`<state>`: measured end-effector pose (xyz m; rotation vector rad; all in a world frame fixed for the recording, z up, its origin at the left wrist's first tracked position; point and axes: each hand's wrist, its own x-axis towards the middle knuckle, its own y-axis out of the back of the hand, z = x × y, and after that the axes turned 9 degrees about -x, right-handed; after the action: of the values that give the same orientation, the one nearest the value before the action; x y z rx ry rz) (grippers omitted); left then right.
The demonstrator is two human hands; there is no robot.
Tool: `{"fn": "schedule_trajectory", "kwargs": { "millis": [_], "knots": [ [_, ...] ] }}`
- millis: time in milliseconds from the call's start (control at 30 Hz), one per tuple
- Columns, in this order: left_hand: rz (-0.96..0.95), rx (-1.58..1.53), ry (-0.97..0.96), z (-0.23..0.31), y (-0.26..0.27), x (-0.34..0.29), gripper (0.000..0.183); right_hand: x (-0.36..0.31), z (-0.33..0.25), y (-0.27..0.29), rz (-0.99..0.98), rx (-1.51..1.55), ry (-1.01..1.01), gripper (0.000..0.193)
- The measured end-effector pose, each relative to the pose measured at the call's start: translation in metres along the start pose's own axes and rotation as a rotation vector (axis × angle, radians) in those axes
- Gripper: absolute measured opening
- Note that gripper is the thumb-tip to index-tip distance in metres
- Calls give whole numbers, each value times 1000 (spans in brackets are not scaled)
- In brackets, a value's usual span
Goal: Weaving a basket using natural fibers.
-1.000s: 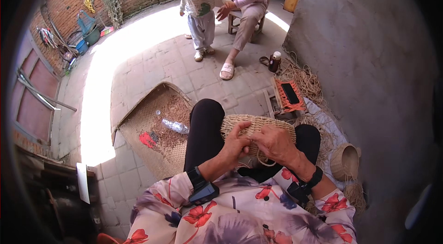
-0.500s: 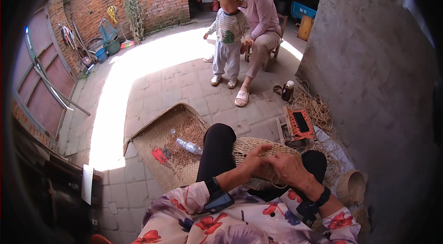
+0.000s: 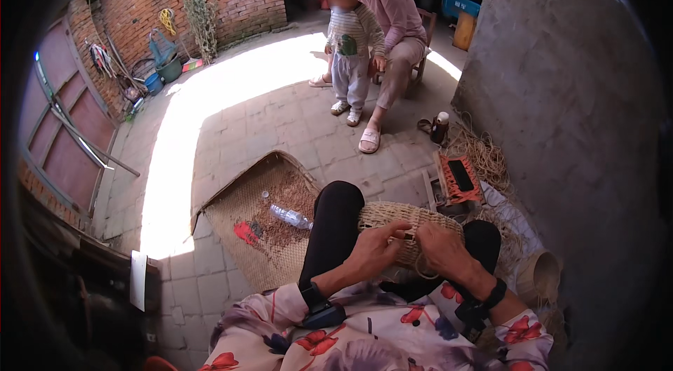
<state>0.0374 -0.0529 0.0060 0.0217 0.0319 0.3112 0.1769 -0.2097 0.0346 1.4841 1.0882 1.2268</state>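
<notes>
A pale woven straw basket (image 3: pixel 403 212) lies across my lap between my dark-trousered knees. My left hand (image 3: pixel 377 250) is closed at its near side, thumb and forefinger pinching the weave. Close beside it, my right hand (image 3: pixel 442 250) has its fingers curled against the same side, and a loop of straw cord (image 3: pixel 420 267) hangs below them. The fingertips of the two hands are a small gap apart. What exactly lies under the right fingers is mostly hidden.
Beyond my left knee lies a woven mat (image 3: pixel 270 262) with brown bits and a plastic bottle (image 3: pixel 291 217). Loose straw (image 3: pixel 484 160), a dark phone (image 3: pixel 460 175) on an orange-woven stool, and a round container (image 3: pixel 538 278) lie rightward. Ahead, a child (image 3: pixel 348 45) stands beside a seated person (image 3: pixel 396 13).
My hands have drawn apart from an overlapping position, the left moving slightly left and the right turning its knuckles. The child has shifted right, and the seated person leans further behind the child.
</notes>
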Motion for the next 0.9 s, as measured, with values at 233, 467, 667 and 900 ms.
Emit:
{"fn": "schedule_trajectory", "kwargs": {
  "millis": [233, 467, 667, 900],
  "knots": [
    [3, 375, -319, -4, -19, 12, 20, 17, -21, 23, 355, 94, -25, 12],
    [249, -331, -70, -9, 26, 23, 35, -3, 8, 39, 399, 504, -408, 18],
    [387, -409, 22, -36, 72, -3, 30, -46, 21, 9, 414, 523, -543, 13],
    [406, -434, 96, -46, 76, -7, 28, -66, 11, -9, 271, 379, -378, 13]
  ]
}}
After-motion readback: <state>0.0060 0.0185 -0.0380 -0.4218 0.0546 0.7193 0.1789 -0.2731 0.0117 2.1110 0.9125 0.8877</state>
